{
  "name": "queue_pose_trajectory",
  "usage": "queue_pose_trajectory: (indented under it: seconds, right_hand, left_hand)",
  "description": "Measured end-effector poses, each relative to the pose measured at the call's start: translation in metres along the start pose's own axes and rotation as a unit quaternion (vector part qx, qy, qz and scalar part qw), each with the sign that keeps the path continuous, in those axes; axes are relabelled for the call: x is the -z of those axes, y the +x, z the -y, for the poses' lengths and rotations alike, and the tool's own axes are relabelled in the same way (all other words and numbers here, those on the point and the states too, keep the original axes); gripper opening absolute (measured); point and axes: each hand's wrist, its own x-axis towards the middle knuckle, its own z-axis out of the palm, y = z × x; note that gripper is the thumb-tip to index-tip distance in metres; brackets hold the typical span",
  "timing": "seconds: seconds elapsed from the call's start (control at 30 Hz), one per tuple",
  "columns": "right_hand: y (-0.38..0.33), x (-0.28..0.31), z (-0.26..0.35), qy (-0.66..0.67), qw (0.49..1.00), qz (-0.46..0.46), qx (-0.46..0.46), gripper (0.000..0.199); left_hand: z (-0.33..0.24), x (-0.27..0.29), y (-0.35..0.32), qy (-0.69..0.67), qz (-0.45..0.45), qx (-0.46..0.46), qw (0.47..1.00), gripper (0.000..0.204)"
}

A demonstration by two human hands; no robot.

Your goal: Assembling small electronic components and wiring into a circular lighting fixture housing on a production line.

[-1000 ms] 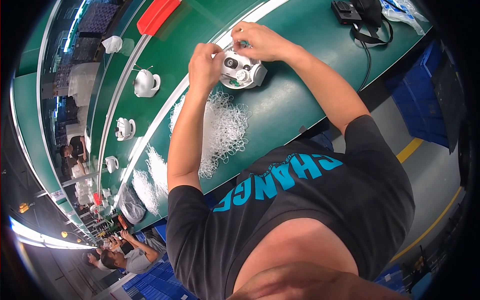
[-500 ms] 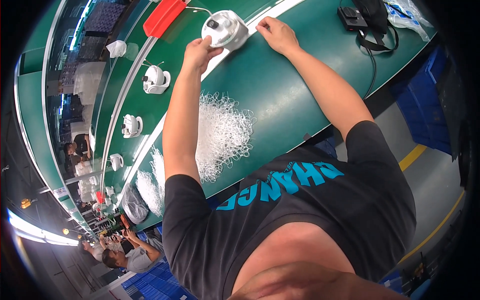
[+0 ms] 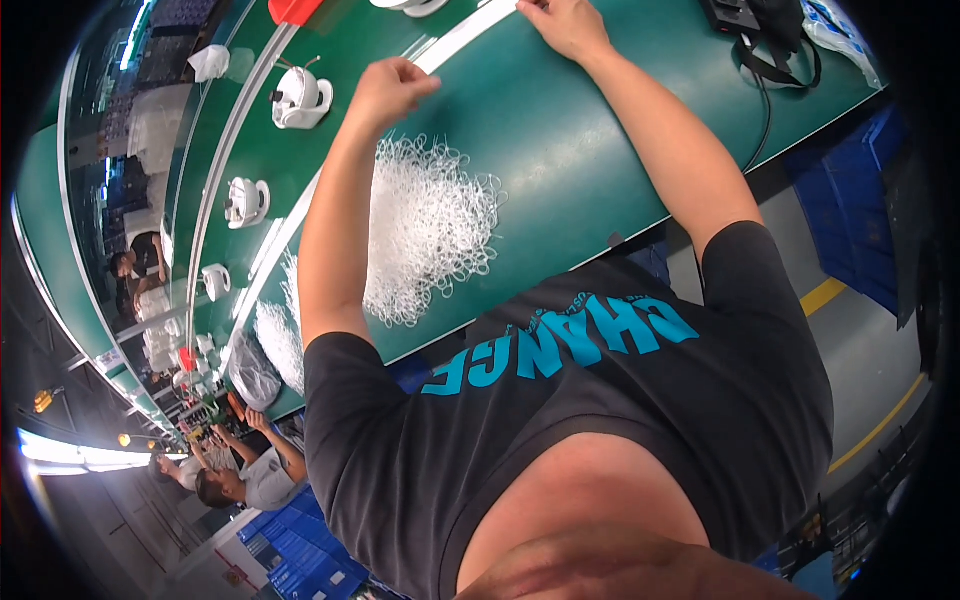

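Observation:
My left hand hovers over the edge of the green table, its fingers curled in and nothing visible in them. Just below it lies a heap of thin white plastic loops. At the top edge of the view, partly cut off, a round white appliance stands beyond my left hand, apart from it. My right hand is at the white strip along the table, thumb and fingers drawn together; whatever is between them cannot be made out.
More white appliances stand in a row on the green belt at the left. A red bin sits at the far side. A black device with a strap and cable lies at the right. Co-workers sit further down the line.
My left hand has let go of the round white appliance and drawn back toward the loops. The appliance is now further up in view. The whole view has shifted slightly.

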Motion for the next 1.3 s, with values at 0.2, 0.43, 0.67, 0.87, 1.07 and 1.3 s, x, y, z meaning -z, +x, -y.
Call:
queue_pose_trajectory:
  seconds: [0.2,0.43,0.67,0.87,1.07,1.3]
  right_hand:
    - [-0.004,-0.005,0.006,-0.010,1.000,0.006,0.023,0.026]
    - [-0.007,-0.010,-0.001,-0.002,0.999,0.000,0.035,0.025]
    - [-0.006,0.002,0.003,0.004,1.000,0.008,0.027,0.024]
    - [-0.006,0.007,0.001,0.010,1.000,0.011,0.014,0.024]
    - [-0.002,0.001,0.003,0.001,0.999,0.002,0.039,0.024]
    - [0.001,-0.001,0.013,-0.003,0.999,0.023,0.025,0.026]
  left_hand:
    - [0.021,-0.025,-0.064,0.206,0.007,-0.021,0.978,0.030]
    - [0.023,-0.032,-0.068,0.153,0.023,-0.009,0.988,0.028]
    - [0.015,-0.027,-0.067,0.051,-0.009,-0.052,0.997,0.020]
    - [0.019,-0.030,-0.064,-0.020,0.021,-0.035,0.999,0.020]
    - [0.017,-0.022,-0.061,-0.092,0.043,-0.046,0.994,0.016]
    - [0.025,-0.002,-0.058,-0.198,-0.042,-0.060,0.977,0.015]
